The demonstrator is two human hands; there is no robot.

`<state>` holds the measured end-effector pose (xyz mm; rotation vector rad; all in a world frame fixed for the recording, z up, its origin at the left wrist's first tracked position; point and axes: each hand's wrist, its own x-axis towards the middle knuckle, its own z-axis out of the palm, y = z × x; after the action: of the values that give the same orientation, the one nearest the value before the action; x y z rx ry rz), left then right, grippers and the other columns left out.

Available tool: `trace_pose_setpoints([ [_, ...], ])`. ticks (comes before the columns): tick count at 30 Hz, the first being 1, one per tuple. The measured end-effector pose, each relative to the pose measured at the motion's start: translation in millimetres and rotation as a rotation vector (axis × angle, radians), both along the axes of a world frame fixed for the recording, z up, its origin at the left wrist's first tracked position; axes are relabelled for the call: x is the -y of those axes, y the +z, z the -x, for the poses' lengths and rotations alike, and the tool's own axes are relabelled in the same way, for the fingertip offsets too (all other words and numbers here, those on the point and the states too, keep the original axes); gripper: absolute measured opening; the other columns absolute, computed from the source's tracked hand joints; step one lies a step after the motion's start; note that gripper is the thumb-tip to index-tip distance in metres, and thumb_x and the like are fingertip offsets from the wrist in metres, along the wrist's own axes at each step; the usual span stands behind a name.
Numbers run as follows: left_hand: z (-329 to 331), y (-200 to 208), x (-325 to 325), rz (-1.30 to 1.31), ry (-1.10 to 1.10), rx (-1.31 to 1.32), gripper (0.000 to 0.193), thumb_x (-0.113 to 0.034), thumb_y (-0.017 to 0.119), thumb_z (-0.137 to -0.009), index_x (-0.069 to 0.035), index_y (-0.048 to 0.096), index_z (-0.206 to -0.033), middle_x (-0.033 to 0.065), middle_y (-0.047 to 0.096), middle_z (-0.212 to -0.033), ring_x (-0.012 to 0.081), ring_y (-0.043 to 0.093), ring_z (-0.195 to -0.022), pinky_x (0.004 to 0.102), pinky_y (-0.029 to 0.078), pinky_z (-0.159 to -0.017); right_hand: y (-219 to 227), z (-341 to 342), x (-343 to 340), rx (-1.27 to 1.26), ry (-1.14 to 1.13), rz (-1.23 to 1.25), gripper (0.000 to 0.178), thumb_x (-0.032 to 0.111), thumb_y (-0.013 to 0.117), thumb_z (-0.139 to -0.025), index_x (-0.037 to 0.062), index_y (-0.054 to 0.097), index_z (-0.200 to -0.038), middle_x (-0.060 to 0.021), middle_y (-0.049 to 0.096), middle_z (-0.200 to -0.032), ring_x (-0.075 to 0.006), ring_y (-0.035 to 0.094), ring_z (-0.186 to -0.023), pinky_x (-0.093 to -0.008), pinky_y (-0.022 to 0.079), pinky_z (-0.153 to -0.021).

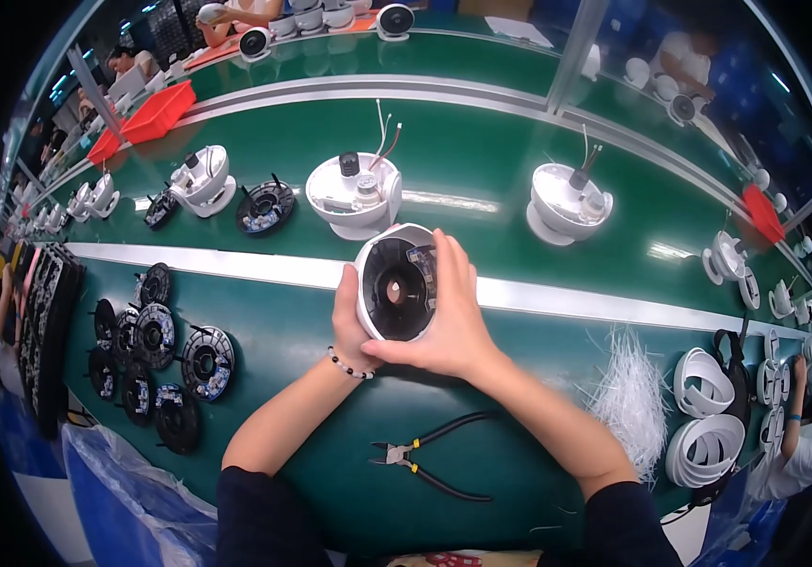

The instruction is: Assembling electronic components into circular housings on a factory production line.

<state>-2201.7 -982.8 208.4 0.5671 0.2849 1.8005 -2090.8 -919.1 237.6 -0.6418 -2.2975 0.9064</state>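
Note:
Between them, my hands hold a round white camera housing [365, 317], its open side facing me. Inside it sits a black funnel-shaped disc [389, 307] with a small circuit board at the upper right. My left hand [349, 317] wraps the housing's left side, below which a beaded bracelet circles the wrist. My right hand [455, 317] grips the right side, fingers over the upper edge and thumb across the bottom. Just behind stands another white housing [349, 206] with a black lens and loose wires. Diagonal cutters [395, 455] lie on the green table, handles spread, below my hands.
Several black discs with circuit boards [207, 362] lie at the left. A heap of thin white strips [628, 402] and white rings [706, 451] lie at the right. More housings [571, 203] stand on the green belt beyond a metal rail [567, 299]. Other people work farther off.

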Motion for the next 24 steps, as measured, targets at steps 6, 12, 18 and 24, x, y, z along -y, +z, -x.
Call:
trace_pose_setpoints([
  [6,-2,23,1,0.038,0.135,-0.161,0.071,-0.047,0.043,-0.082,-0.008,0.018,-0.136,0.0131,0.035,-0.131,0.0254,0.037,-0.120,0.0380,0.030,-0.101,7,9,17,-0.138,-0.062,0.081,0.123,0.045,0.080,-0.049,-0.0089,0.006,-0.131,-0.0259,0.018,-0.132,-0.0388,0.022,-0.123,-0.0443,0.024,-0.101],
  [12,-3,49,-6,0.086,0.054,-0.207,0.065,-0.034,0.055,-0.075,-0.013,0.030,-0.132,0.0192,0.041,-0.126,0.0329,0.043,-0.114,0.0487,0.033,-0.096,18,8,11,-0.203,-0.073,0.173,0.128,0.045,0.080,-0.050,-0.0087,-0.002,-0.133,-0.0278,0.011,-0.135,-0.0407,0.017,-0.125,-0.0437,0.021,-0.102],
  [18,-7,52,-24,0.055,-0.033,-0.185,0.076,-0.035,0.052,-0.069,-0.003,0.024,-0.133,0.0157,0.039,-0.128,0.0272,0.042,-0.116,0.0384,0.033,-0.099,49,-3,11,-0.080,-0.310,-0.082,0.121,0.057,0.070,-0.054,-0.0135,0.008,-0.129,-0.0309,0.018,-0.131,-0.0452,0.024,-0.117,-0.0505,0.023,-0.097],
  [24,-7,39,-62,0.323,-0.224,-0.066,0.055,-0.038,0.037,-0.078,0.001,0.046,-0.117,0.0138,0.055,-0.107,0.0264,0.055,-0.097,0.0395,0.041,-0.090,40,-25,-11,0.078,-0.382,-0.026,0.108,0.054,0.064,-0.064,-0.0125,0.011,-0.130,-0.0330,0.010,-0.135,-0.0482,0.011,-0.126,-0.0543,0.017,-0.099],
])
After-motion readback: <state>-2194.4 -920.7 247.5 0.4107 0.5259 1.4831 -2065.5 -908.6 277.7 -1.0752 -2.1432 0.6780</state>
